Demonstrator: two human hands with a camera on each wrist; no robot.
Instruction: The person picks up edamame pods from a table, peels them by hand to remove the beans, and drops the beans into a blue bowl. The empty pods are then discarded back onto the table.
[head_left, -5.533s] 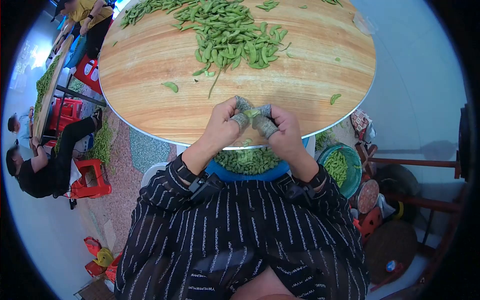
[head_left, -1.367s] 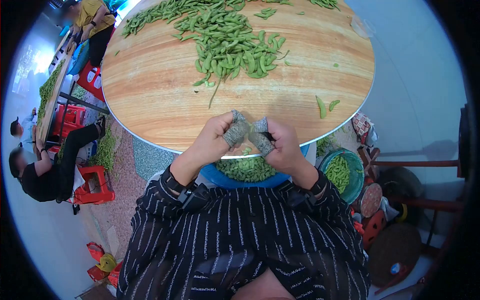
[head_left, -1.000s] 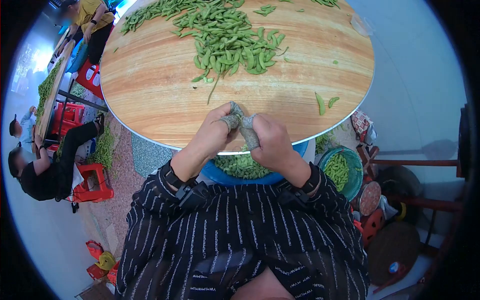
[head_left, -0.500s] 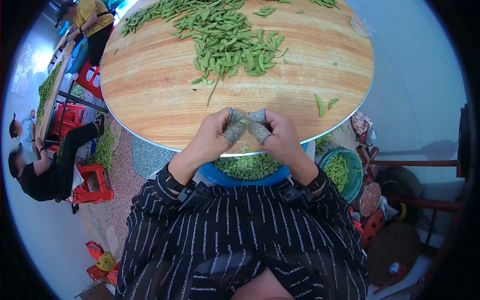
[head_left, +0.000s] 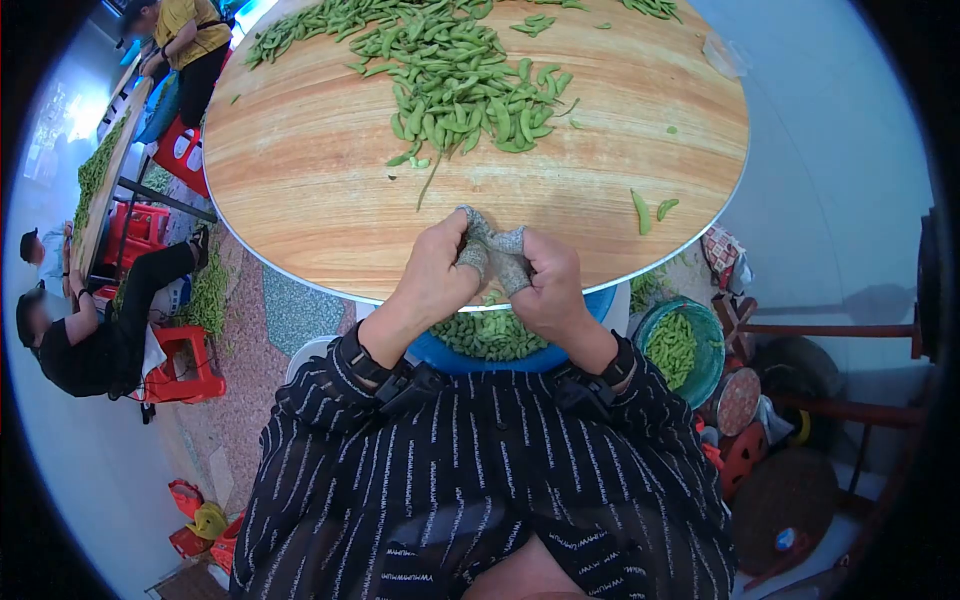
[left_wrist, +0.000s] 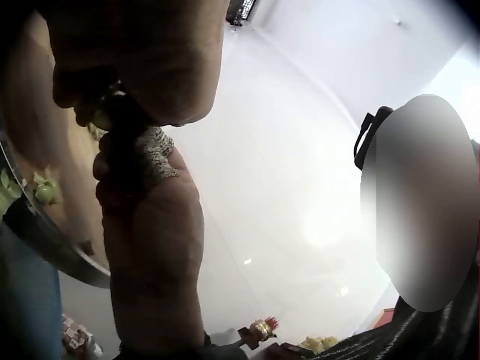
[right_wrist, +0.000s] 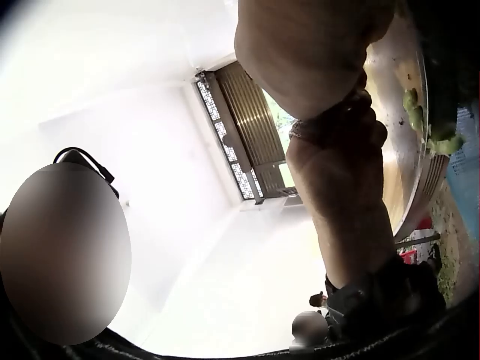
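Note:
My left hand and right hand meet over the near edge of the round wooden table. Grey knitted covers wrap the thumb and forefinger tips of both. Between them the fingers pinch a green soybean pod, mostly hidden by the fingers. A few loose beans lie at the rim just below. Under the edge, a blue basin holds shelled green beans. Farther across the table spreads a large heap of soybean pods.
Two single pods lie to the right on the tabletop. A green tub of beans or pods stands on the floor at right, near stacked stools. At left, people sit by another table, with a red stool close by.
The single pod on the table's left is gone, and another lies at right. Half a second ago the fingertips stood apart with green between them; now they are pressed close together.

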